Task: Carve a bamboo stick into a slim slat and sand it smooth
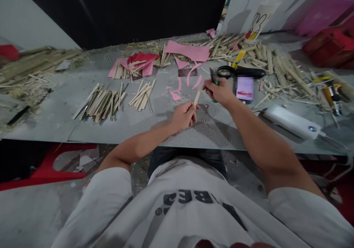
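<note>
While the left hand (184,116) sits low over the grey tabletop (132,128), its thumb and fingers close on the lower part of a slim bamboo strip (197,95), and there's the strip, slanting up between the two hands in front of the white shirt (193,189)! Over to the right hand (220,91): fingers curled snugly round a dark-bladed knife (212,74) with a flash of green at its grip, knuckles right beside the strip's upper end; whether a fingertip touches it, I can't tell.

This strip looks feather-light, dry and fairly stiff, likely to flex a touch before it splits along the grain. It shouldn't be slippery, though a raw edge could leave a splinter. Best hold, I'd say: the flat faces near the lower end, a light pinch, skin well away from that blade.

Left of the hands lie a small pile of strips (142,96) and a bigger heap (102,102); just beyond, curled pink paper scraps (175,95), thin and soft, easily creased.
</note>
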Available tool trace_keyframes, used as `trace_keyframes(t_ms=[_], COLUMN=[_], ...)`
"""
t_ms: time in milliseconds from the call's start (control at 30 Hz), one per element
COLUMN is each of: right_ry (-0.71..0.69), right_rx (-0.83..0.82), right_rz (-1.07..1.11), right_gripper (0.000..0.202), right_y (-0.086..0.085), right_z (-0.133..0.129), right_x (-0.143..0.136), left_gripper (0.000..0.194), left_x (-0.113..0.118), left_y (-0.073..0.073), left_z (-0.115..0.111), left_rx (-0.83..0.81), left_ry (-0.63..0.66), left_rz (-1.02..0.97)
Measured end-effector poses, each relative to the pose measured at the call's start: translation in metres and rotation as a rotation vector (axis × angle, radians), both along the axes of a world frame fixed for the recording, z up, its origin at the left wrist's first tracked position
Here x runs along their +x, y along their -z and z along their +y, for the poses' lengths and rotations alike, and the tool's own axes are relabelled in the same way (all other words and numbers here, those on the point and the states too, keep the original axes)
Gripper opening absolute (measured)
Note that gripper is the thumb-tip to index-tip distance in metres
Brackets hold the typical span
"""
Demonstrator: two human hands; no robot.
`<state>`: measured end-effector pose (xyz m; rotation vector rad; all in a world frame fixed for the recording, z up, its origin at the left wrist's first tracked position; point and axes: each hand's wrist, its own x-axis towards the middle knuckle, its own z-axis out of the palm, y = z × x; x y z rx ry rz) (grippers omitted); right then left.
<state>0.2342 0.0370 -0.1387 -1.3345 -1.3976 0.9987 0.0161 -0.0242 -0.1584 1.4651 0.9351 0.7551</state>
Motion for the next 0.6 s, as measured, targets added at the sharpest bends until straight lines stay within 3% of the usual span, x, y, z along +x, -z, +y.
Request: trace_keyframes(t_ms=[200,433,500,600], right_ry=[-0.051,-0.058,-0.015,0.046], right_rx=[0.113,0.157,0.185,0.173], right_rz=[0.142,0.020,-0.110,-0.681], right_gripper=[0.050,0.045,0.043,0.043], right_y=[-0.007,0.002,0.001,-0.007], right_z=[-0.013,-0.015,-0.017,-0.023], right_x=[-0.020,-0.026,-0.026,-0.026], left_gripper=[0.018,0.020,0.023,0.026], left_x=[0.004,0.005,0.003,-0.001], left_y=[-0.001,0.006,0.007,0.010], left_z=[-0.001,0.010,0.014,0.019], left_rx=[-0.091,-0.013,0.035,0.104], left_ry=[0.051,-0.044,-0.068,-0.092], left_rz=[-0.067,-0.069,-0.042,-0.019])
